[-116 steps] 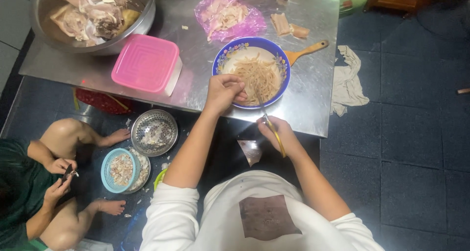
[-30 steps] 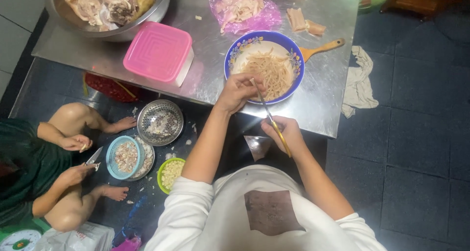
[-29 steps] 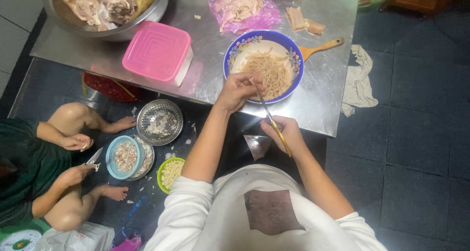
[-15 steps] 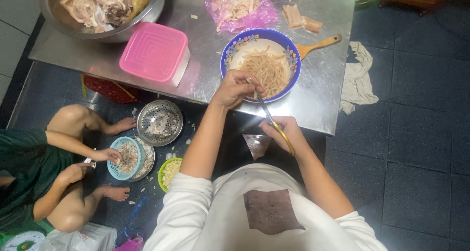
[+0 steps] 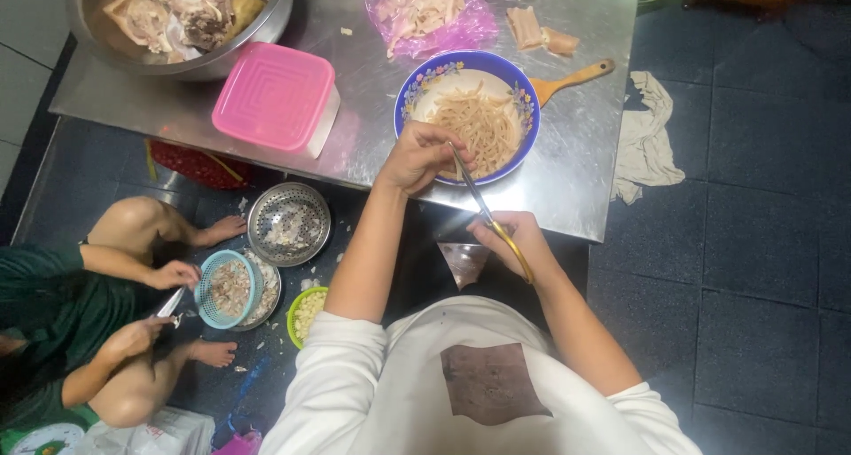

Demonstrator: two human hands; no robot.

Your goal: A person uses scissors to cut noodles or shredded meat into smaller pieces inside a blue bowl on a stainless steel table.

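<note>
My left hand (image 5: 418,156) is closed at the near rim of a blue-rimmed bowl (image 5: 525,91) holding pale shredded strips (image 5: 479,129), pinching something small that I cannot make out. My right hand (image 5: 512,240) grips the yellow handles of a pair of scissors (image 5: 483,208), below the table edge. The blades point up toward my left hand's fingers. The bowl sits on a steel table (image 5: 363,127).
On the table: a pink lidded box (image 5: 277,96), a large metal bowl of meat pieces (image 5: 177,11), a pink bag of meat (image 5: 430,7), a wooden handle (image 5: 572,78). Another person (image 5: 80,322) sits on the floor with a metal colander (image 5: 288,223), a blue basket (image 5: 226,288) and a green bowl (image 5: 306,311). A cloth (image 5: 645,140) hangs at the right.
My view has shifted slightly; both hands stay at the bowl's near rim with the scissors. The person on the floor has moved their hands over the blue basket.
</note>
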